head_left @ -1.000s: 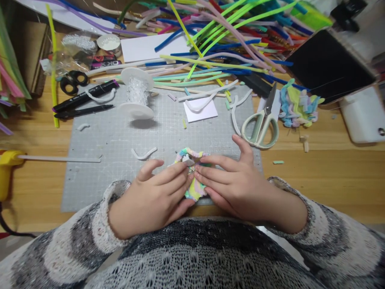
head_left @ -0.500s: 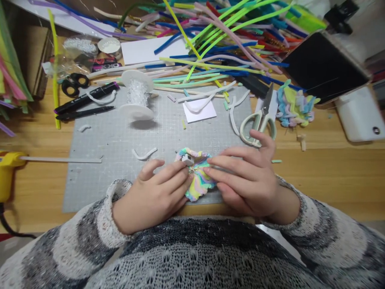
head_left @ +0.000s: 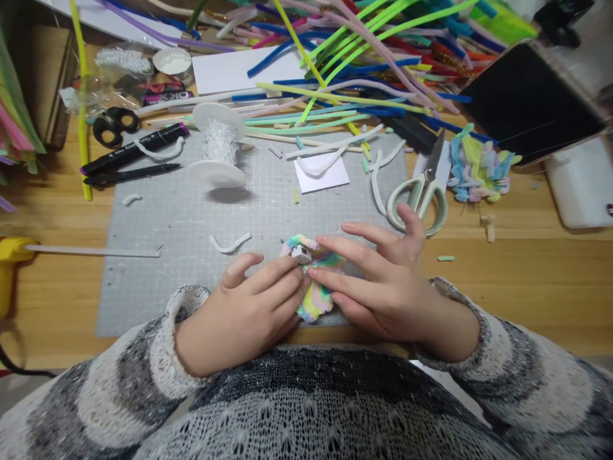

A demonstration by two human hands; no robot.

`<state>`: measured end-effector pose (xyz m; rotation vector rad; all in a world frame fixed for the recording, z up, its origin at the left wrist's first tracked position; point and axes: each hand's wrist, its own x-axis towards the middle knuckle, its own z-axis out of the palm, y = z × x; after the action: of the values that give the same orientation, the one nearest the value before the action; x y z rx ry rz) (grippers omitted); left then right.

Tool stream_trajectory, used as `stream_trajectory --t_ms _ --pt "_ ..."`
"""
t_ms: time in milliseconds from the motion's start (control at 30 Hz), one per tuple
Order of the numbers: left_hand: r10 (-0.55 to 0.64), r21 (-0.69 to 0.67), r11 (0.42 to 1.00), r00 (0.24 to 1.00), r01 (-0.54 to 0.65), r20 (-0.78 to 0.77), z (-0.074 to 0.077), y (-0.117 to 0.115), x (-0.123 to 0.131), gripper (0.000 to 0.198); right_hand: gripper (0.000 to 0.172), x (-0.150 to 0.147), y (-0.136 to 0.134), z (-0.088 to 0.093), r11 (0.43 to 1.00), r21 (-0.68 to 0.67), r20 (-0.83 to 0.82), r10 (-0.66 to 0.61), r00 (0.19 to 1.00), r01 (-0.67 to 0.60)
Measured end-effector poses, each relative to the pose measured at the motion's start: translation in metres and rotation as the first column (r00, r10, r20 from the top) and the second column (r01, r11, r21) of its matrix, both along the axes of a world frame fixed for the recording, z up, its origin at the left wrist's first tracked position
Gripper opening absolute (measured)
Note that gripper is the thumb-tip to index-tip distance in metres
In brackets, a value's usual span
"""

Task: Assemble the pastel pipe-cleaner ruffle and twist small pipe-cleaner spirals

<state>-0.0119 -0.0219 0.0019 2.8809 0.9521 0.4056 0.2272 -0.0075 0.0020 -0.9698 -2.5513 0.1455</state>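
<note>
A ruffled disc of pastel fuzzy pipe cleaner [head_left: 318,300], striped yellow, pink, blue and green, is held low over the mat's front edge. A small white block [head_left: 301,254] with a dark spot sits at its upper left. My left hand [head_left: 246,306] grips the disc's left side, its fingertips against the block; the thumb is hidden. From the right, my right hand [head_left: 387,281] lays its index and middle fingertips across the disc, the thumb at its right edge and the little finger raised. Just beyond this hand lie pale-handled scissors [head_left: 421,191].
On the grey cutting mat [head_left: 158,275] stand a spool of clear thread or beads [head_left: 218,147] and white scraps [head_left: 230,244]. A yellow glue gun [head_left: 12,255] is at left. Behind lie black markers [head_left: 138,150] and many pipe cleaners [head_left: 364,57]; a pastel bundle [head_left: 479,166] and dark tablet [head_left: 536,102] are right.
My right hand's fingers have slid left over the disc, covering more of its middle and right side. The left hand keeps its grip. The view has shifted slightly.
</note>
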Motion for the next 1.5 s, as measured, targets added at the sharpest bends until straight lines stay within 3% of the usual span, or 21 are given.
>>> stream_trajectory --t_ms 933,1167,1500 --pt "0.008 0.005 1.0 1.0 -0.008 0.004 -0.0012 -0.0008 0.0004 0.027 0.021 -0.0074 0.0001 -0.0082 0.995 -0.013 0.068 -0.096 0.993 0.097" --pt "0.017 0.003 1.0 1.0 -0.017 0.013 0.0002 -0.0001 0.0015 0.025 0.019 -0.0043 -0.0019 -0.0023 0.998 0.007 -0.05 -0.066 0.997 0.067" --pt "0.001 0.002 1.0 1.0 -0.001 0.02 -0.0002 0.0003 0.0011 0.026 0.02 -0.0076 -0.0037 -0.006 0.998 0.015 0.017 -0.065 0.998 0.065"
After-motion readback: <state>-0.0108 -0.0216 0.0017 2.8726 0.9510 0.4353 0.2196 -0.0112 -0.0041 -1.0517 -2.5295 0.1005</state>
